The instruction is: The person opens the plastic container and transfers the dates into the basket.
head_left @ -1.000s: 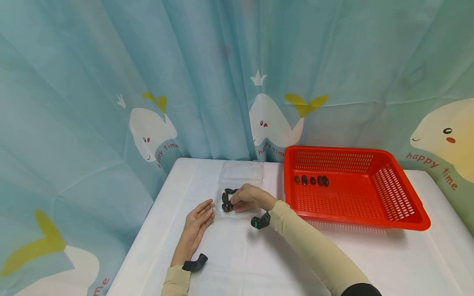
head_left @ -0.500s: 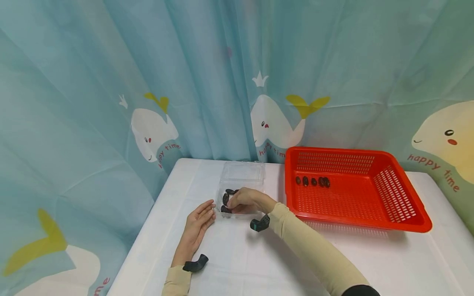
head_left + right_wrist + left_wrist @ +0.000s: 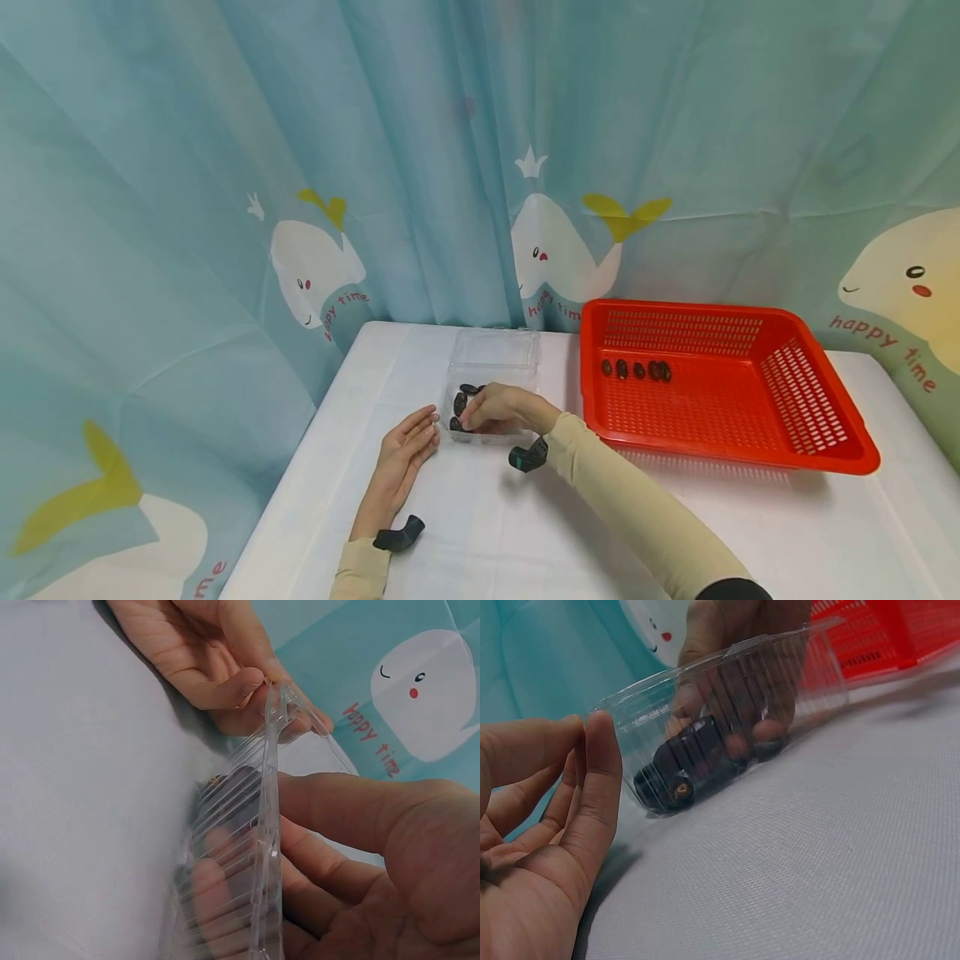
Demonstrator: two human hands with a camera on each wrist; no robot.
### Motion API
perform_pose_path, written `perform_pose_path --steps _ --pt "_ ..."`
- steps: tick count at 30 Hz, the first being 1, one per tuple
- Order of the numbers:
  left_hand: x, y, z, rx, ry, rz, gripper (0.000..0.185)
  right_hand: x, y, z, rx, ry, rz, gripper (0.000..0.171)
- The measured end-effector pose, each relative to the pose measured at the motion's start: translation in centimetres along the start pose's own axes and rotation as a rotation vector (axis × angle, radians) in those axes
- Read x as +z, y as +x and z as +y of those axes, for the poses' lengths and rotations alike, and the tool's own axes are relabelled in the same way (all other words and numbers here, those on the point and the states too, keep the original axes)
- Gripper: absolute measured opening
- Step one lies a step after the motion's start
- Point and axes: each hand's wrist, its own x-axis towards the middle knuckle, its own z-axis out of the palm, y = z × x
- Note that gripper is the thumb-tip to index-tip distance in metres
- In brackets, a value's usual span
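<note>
A clear plastic clamshell box (image 3: 493,377) lies with its lid (image 3: 495,347) folded back on the white table. My left hand (image 3: 405,454) is at the box's near left corner; both wrist views show its thumb and index finger pinching the rim. Inside the box, along its left side and far edge, lie several dark, glossy oval fruits (image 3: 460,405) that resemble dates. My right hand (image 3: 506,408) reaches into the box from the right. Its thumb and fingers pinch one dark oval fruit (image 3: 697,746) near the box floor, partly hidden by the fingers and the ribbed wall.
To the right stands a red perforated plastic basket (image 3: 720,400), with a short row of the same dark fruits (image 3: 638,371) on its floor. Behind the table (image 3: 480,533) hangs a blue curtain (image 3: 420,167) printed with whales.
Inside the box, my right hand has shifted slightly left and nearer, now covering more of the fruits at the near left corner. My left hand stays at the rim.
</note>
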Motion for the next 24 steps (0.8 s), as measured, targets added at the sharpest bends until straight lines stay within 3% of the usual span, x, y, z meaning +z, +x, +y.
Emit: perform_pose_path --steps 14,24 --pt "-0.03 0.08 0.04 -0.022 -0.006 0.004 0.054 -0.03 -0.19 -0.06 0.007 -0.036 0.020 0.019" --pt "-0.07 0.25 0.01 -0.015 -0.013 0.001 0.054 -0.64 -0.84 -0.57 0.007 0.012 0.029 0.016"
